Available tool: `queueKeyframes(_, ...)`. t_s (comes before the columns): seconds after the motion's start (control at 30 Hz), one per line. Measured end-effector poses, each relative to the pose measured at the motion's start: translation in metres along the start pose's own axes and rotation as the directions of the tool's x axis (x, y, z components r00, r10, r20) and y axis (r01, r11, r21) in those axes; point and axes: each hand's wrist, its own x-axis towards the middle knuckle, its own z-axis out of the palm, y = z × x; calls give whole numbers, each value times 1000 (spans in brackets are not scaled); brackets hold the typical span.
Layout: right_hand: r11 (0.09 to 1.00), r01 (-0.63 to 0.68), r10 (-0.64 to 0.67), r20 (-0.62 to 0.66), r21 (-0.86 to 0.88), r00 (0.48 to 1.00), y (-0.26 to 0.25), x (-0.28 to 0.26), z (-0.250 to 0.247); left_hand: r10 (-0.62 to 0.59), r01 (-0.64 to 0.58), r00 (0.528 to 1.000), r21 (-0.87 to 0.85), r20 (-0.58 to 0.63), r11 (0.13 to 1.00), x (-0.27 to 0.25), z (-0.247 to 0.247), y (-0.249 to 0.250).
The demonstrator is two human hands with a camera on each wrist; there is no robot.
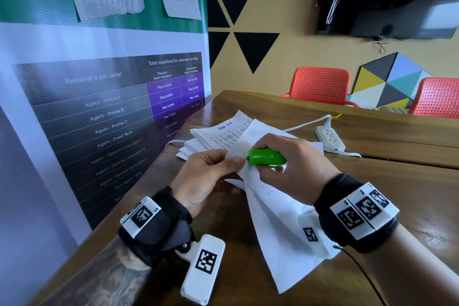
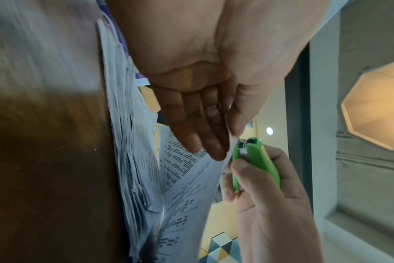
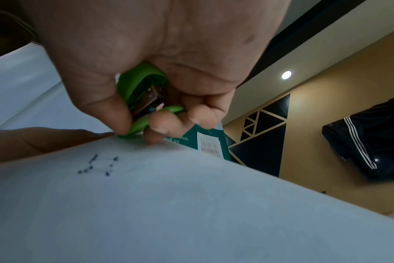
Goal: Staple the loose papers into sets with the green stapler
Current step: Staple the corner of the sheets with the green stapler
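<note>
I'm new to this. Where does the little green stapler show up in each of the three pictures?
Head view: the small green plastic stapler sits mid-frame, gripped by the right hand at the corner of the held white sheets.
Left wrist view: lower right of centre, nose up, beside the left hand's fingertips.
Right wrist view: upper centre, wrapped in the right hand's fingers.
Shared landmark: the black triangles on the yellow wall, seen in the head and right wrist views.

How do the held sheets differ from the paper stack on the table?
The held sheets are lifted off the table and curve, pinched at one corner by the left hand; the stack lies on the table, untouched. The stapler in the right hand sits at the held sheets' corner, not at the stack. The stack's top page shows print; the held sheets' upper side looks nearly blank. Both are white paper.
</note>
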Motion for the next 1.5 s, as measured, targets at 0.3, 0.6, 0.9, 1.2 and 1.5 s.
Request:
queueKeyframes(0.3, 991, 20, -16, 37, -135, 999, -5, 1, -4, 304, -283, 953, 317, -15, 905, -3, 5, -3)
queueKeyframes(0.6, 999, 41, -39, 79, -20, 996, -1, 1, -1, 168, -159, 985, 161, -43, 974, -1, 1, 1)
queueKeyframes(0.9, 1000, 6, -6, 163, 1, 987, -2, 2, -5, 54, -42, 988, 84, -143, 996, 2, 1, 0)
queueKeyframes(1.2, 991, 106, -89, 191, -82, 978, 3, 3, -8, -77, 85, 980, 37, -182, 996, 4, 4, -4)
queueKeyframes(1.5, 994, 33, -23, 92, -106, 995, -9, 0, 3, -134, 116, 956, -82, -262, 990, 10, -4, 0)
